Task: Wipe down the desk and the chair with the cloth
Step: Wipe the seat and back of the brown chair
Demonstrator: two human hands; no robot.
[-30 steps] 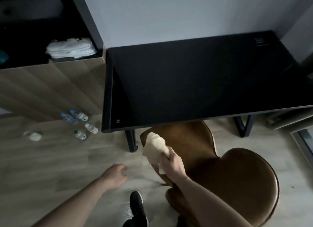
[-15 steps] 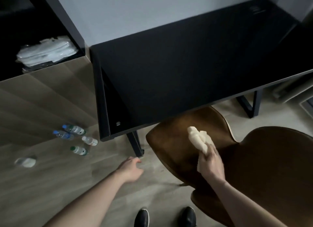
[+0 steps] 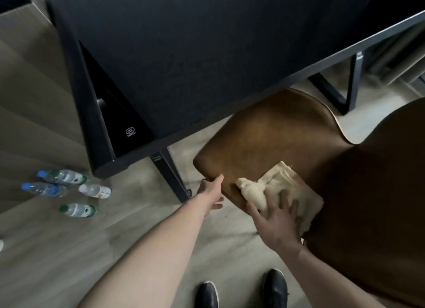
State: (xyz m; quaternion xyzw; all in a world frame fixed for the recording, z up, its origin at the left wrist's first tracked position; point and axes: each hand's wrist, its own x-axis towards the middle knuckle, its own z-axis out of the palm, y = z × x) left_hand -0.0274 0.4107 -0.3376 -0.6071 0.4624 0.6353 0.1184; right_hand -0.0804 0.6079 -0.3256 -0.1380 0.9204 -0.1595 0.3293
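4 plastic bottles [image 3: 65, 190] lie on the wooden floor [image 3: 46, 250] at the far left: 2 with blue caps, 1 with a white cap, 1 with a green cap. They lie close together, just beside the left corner of the desk. The desk [image 3: 195, 54] is black and fills the upper middle of the view; a small white mark shows on its dark side panel, and 1 black leg [image 3: 170, 176] goes down to the floor under its front edge.

Next comes the left hand [image 3: 212, 192]. It holds the front left edge of the chair seat: the thumb lies on top of the edge and the other fingers go under it, so they are mostly hidden. The chair [image 3: 287, 137] is brown and stands partly under the desk, with its seat toward the left and its darker back at the right side of the view.

The cloth [image 3: 287, 188] is pale cream and lies on the near part of the seat, bunched at its left end and flatter to the right. The right hand [image 3: 276, 218] rests on the cloth and presses it on the seat, the fingers straight and spread apart, the thumb beside the bunched end.

At the bottom, 2 black shoes [image 3: 274, 287] stand on the floor. Another black leg frame [image 3: 345, 89] of the desk shows at the upper right.
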